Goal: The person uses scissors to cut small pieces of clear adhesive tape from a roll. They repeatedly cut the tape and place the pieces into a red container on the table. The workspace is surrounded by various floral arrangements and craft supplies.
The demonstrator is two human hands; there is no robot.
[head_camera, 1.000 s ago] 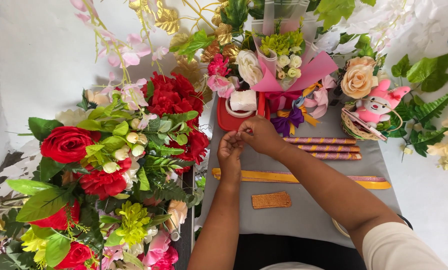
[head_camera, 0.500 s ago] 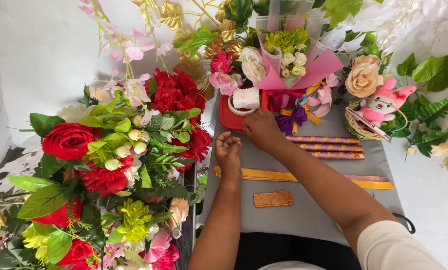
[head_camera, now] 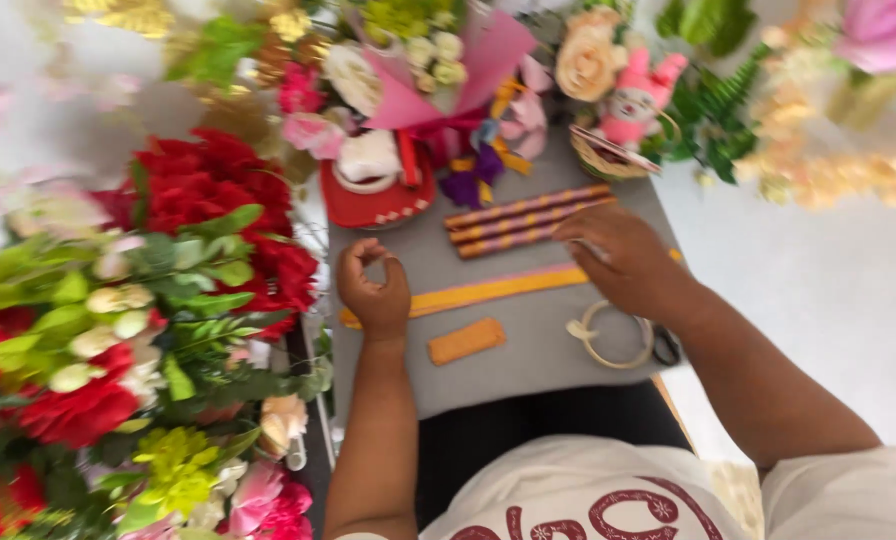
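The yellow ruler (head_camera: 498,290) lies across the grey table (head_camera: 528,370). The left hand (head_camera: 373,290) sits at its near-left end, fingers curled together, seemingly pinching something too small and blurred to name. The right hand (head_camera: 623,262) lies flat over its right end, fingers spread, holding nothing, just below the striped sticks (head_camera: 523,222). A careless sweep could roll those sticks away.

No labels, signs or screens show; the only packaging is the pink wrapping paper (head_camera: 488,60) folded cone-like around a bouquet at the far edge of the grey table (head_camera: 528,340), tied with purple-and-yellow ribbon (head_camera: 478,165)
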